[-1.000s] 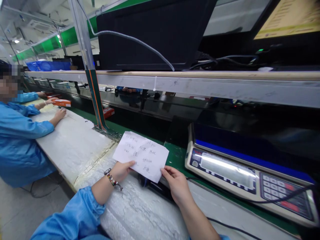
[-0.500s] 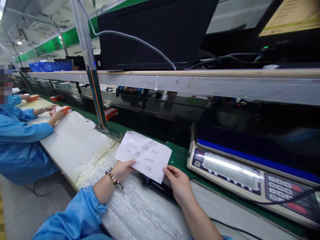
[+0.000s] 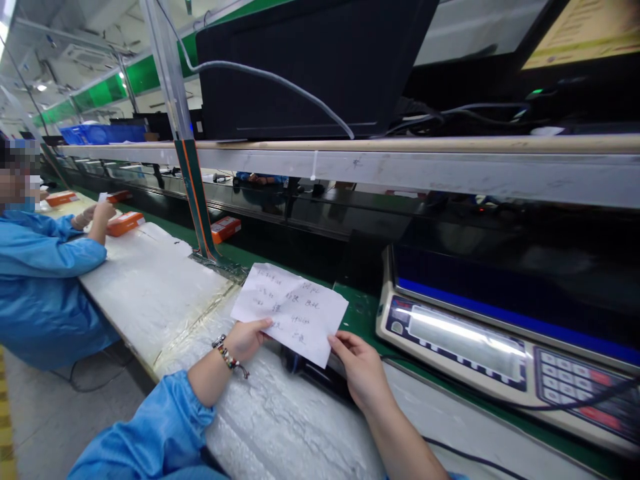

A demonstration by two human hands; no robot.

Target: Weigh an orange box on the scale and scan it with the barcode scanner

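Both hands hold up a white paper note [image 3: 290, 311] with handwriting on it. My left hand [image 3: 246, 340], with a beaded bracelet at the wrist, pinches the note's lower left edge. My right hand [image 3: 361, 369] pinches its lower right corner. The note hangs over the bench's white padded surface [image 3: 280, 427] and a dark device [image 3: 306, 370] that lies partly hidden behind it. A weighing scale [image 3: 500, 347] with a display and keypad sits just to the right of my right hand.
A co-worker in a blue coat [image 3: 40, 280] sits at the left, hands by an orange box [image 3: 124, 223]. Another orange box [image 3: 225, 228] lies on the green belt. A slanted post [image 3: 193, 180] stands ahead; a shelf [image 3: 400, 167] with dark monitors and cables runs overhead.
My hands and the note have barely shifted. The co-worker's hands lifted from the padded surface up near the orange box, and more orange boxes came into view at the left.
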